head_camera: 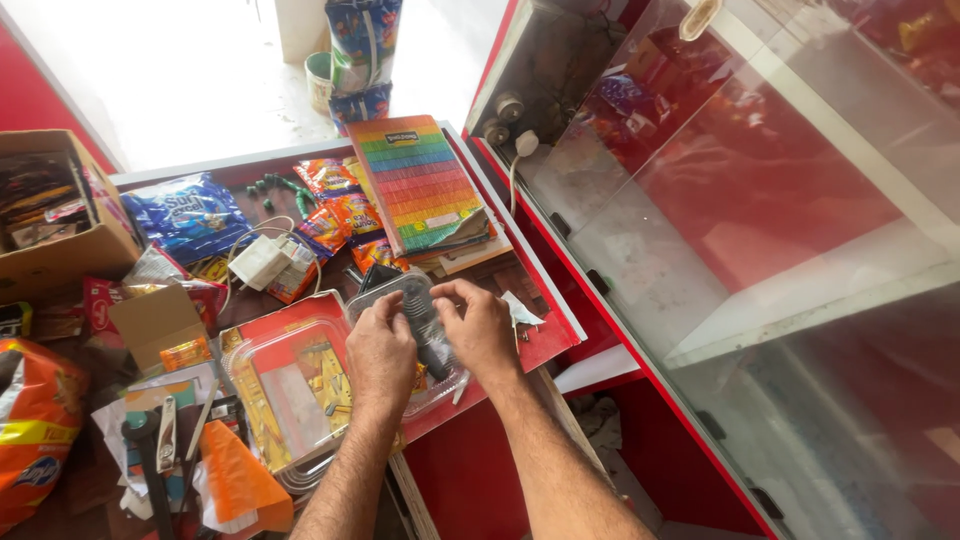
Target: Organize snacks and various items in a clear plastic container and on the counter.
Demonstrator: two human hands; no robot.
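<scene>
Hands close together over a clear plastic blister pack [415, 345] at the near edge of the red surface [545, 345]. Left hand [380, 355] curled, fingers pressed on a dark grey ribbed item [425, 325] inside the pack. Right hand [482, 328] bent over the same item from the other side, fingertips gripping its upper end. Both clamped on that item, pack lying flat beneath. Just left of the pack, touching it, a red-backed clear package [290, 385] with yellow contents. Further left, an orange wrapper [235, 480], a small open cardboard carton [155, 320] and an orange snack bag [35, 425]. Beyond the hands, a white charger with coiled cable [262, 262], a blue detergent pouch [185, 215], small bright sachets [335, 205]. Behind those, a rainbow-striped book [418, 180] lying tilted atop other books. Far left, a brown cardboard box [60, 215] holding goods. On the right, a glass display case [760, 230] with a red frame.
</scene>
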